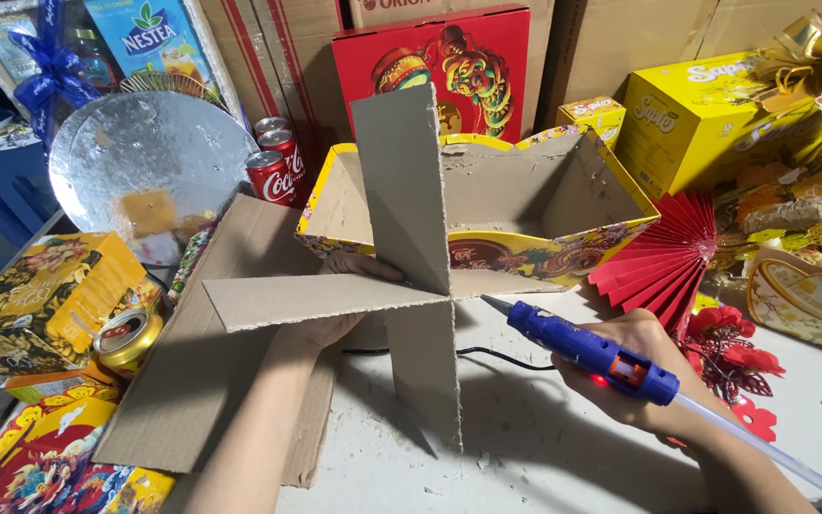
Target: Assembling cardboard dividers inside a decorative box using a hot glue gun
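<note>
My left hand point(335, 319) holds a cross-shaped piece of grey cardboard point(401, 286) made of two slotted panels, gripping it from behind near the centre. My right hand point(625, 366) grips a blue hot glue gun point(587, 347) with an orange trigger; its metal nozzle points left at the cardboard's centre joint, almost touching it. A white glue stick juts from the gun's rear toward the lower right. Behind the cross stands an open yellow patterned gift box point(525, 205) with a bare cardboard interior.
A flat cardboard sheet point(202, 381) lies at left on the white table. Red soda cans point(273, 171), a silver round board point(149, 167), a gold can point(126, 338), a red paper fan point(668, 252), yellow boxes point(706, 119) and red flowers point(739, 357) surround the work spot. A black cord point(506, 359) crosses the table.
</note>
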